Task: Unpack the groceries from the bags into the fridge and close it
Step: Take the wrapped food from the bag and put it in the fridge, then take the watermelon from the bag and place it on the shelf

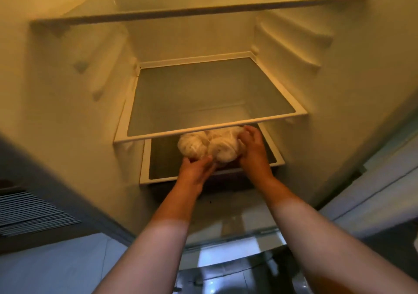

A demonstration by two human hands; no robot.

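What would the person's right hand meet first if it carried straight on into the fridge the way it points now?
The right hand already grips the pale bag of food. Beyond that lies the lowest shelf under the middle shelf, then probably the fridge's back wall; depth is unclear.

My one head camera looks forward and steeply down, close into the open fridge [67, 112], over my outstretched forearms.

Inside the open fridge [56, 112]: top shelf [192, 13] at twelve o'clock, middle shelf [210, 97] beneath it, bottom shelf [158, 176] lowest and nearest. On the bottom shelf, partly under the middle shelf's front edge, a bundled bag [210, 146], between left hand [194, 171] at seven o'clock and right hand [253, 146] at three o'clock.
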